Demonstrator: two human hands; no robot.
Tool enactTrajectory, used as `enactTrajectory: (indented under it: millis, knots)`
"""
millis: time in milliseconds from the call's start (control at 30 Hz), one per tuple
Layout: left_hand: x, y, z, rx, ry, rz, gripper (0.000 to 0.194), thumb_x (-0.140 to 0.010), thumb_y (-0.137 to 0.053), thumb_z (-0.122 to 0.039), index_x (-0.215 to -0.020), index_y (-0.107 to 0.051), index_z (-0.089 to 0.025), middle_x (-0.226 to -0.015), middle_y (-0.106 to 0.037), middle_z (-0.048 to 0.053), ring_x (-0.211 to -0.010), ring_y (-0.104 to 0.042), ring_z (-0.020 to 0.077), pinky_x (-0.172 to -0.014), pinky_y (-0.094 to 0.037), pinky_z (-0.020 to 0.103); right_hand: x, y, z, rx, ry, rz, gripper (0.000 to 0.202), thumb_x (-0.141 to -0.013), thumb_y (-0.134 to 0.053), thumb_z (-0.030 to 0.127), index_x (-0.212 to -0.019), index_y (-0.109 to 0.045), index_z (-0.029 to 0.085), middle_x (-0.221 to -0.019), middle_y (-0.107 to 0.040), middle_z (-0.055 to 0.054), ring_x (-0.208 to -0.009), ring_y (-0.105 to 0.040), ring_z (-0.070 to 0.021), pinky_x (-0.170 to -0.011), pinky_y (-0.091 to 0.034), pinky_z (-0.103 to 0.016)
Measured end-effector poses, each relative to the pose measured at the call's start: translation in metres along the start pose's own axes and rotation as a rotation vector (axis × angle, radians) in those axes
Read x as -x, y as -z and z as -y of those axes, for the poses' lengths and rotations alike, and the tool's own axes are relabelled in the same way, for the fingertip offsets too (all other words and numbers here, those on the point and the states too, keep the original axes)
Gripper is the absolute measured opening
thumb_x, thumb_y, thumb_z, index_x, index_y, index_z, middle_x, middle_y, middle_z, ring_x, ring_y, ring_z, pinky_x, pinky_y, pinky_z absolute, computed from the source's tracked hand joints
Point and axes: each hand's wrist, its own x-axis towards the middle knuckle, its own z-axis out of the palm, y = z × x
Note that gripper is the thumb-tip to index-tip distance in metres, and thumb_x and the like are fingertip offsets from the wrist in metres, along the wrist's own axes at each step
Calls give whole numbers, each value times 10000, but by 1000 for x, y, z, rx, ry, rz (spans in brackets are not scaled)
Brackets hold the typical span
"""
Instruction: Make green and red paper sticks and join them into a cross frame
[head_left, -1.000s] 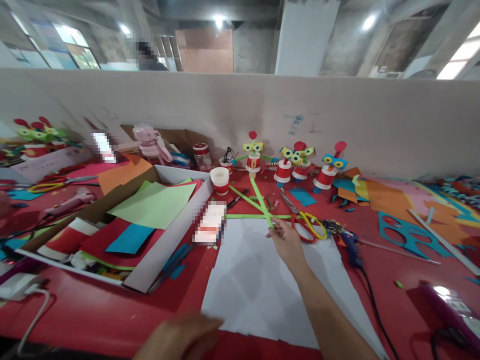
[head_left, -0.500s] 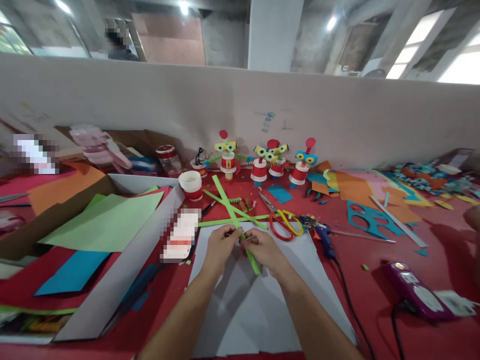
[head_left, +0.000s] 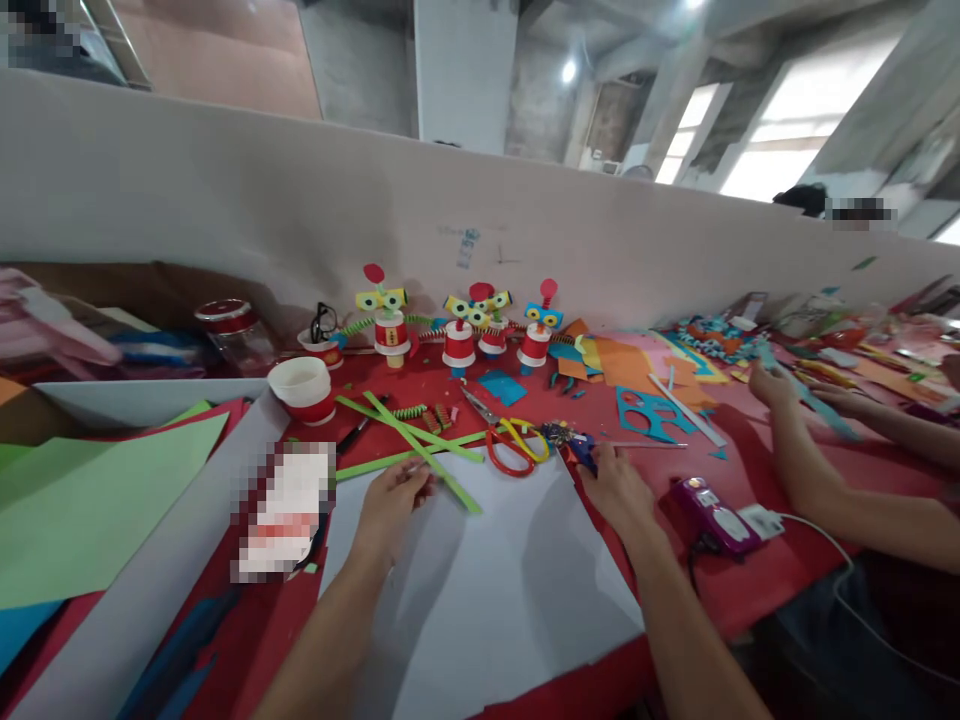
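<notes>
My left hand (head_left: 394,500) is just above the white sheet (head_left: 480,590), thumb and fingers pressed together beside a green paper strip (head_left: 427,455); what they pinch, if anything, is too small to make out. That strip lies across other green strips (head_left: 367,465). On the right, my right hand (head_left: 615,485) has its fingers curled at the blue glue gun (head_left: 583,450), covering part of it. Between the hands, farther back, lie scissors with red and yellow handles (head_left: 517,447).
Paper-cup figures (head_left: 390,332) stand along the partition (head_left: 300,200). A box of coloured paper (head_left: 247,430) is at the left, near stacked cups (head_left: 304,390). Right are a purple device (head_left: 716,515) and another person's hands (head_left: 776,390) holding a blue strip.
The view has turned to the right. My hands have parted: the strip they held now lies on the others, and my right hand has moved right to the glue gun.
</notes>
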Motion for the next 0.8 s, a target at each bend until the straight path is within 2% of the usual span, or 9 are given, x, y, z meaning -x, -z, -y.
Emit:
enactTrajectory:
  millis: [100, 200, 267, 433, 500, 567, 667, 733, 800]
  knots:
    - [5, 0, 3, -14, -43, 10, 450, -583, -718, -322, -980, -562, -180, -798, -708, 33, -614, -637, 134, -580, -470, 254, -11, -3, -8, 19, 55, 57, 267, -893, -485, 289, -1094, -588, 145, -1093, -669, -158, -1014, -641, -283, -765, -455, -345]
    - [8, 0, 7, -74, -128, 68, 473, -599, -697, -351, -1016, -558, -179, -899, -707, 58, -619, -650, 146, -598, -499, 281, -24, -5, -1, 25, 69, 48, 262, -894, -473, 279, -1079, -594, 138, -1103, -674, -164, -1028, -640, -276, -777, -451, -334]
    - [8, 1, 10, -147, -212, 69, 428, -614, -678, -371, -984, -594, -174, -894, -701, 59, -601, -639, 149, -592, -502, 288, -36, -2, 6, 22, 54, 20, 285, -902, -458, 291, -1098, -582, 126, -1115, -666, -178, -1024, -641, -280, -770, -454, -339]
    - [6, 4, 14, -417, -437, -47, 219, -704, -592, -310, -892, -647, -211, -854, -703, 40, -631, -609, 165, -659, -497, 314, -51, 9, 24, 16, 35, -59, 306, -911, -461, 292, -1116, -567, 91, -1090, -642, -230, -985, -652, -312, -744, -468, -371]
    - [8, 4, 13, -485, -463, -82, 181, -727, -557, -266, -886, -630, -220, -856, -696, 37, -666, -605, 173, -693, -489, 322, -42, 10, 37, 14, 79, -108, 320, -928, -425, 267, -1144, -551, 66, -1136, -594, -273, -1030, -626, -345, -769, -463, -410]
    - [9, 4, 12, -486, -452, -138, 180, -738, -536, -243, -910, -583, -216, -850, -668, 30, -660, -594, 169, -671, -479, 314, -24, 6, 56, 3, 193, -142, 315, -942, -391, 243, -1162, -547, 79, -1199, -555, -266, -1100, -582, -338, -834, -445, -421]
    - [6, 4, 10, -384, -412, -253, 189, -737, -536, -226, -921, -496, -214, -822, -597, 4, -611, -556, 144, -593, -456, 280, 11, -12, 92, -38, 480, -61, 217, -921, -493, 318, -1049, -624, 200, -1120, -632, -101, -1052, -596, -215, -878, -441, -296]
    - [2, 6, 10, -304, -397, -309, 186, -729, -540, -206, -897, -461, -217, -797, -551, -16, -587, -531, 125, -565, -442, 259, 29, -27, 114, -48, 632, -35, 260, -901, -526, 329, -1095, -614, 180, -1109, -638, -114, -1062, -587, -239, -870, -451, -317]
    - [-2, 9, 11, -244, -387, -339, 190, -723, -535, -179, -884, -442, -219, -796, -523, -27, -570, -515, 109, -551, -433, 245, 39, -39, 127, -25, 682, -7, 281, -893, -530, 297, -1126, -601, 156, -1101, -637, -137, -1036, -596, -267, -812, -469, -336]
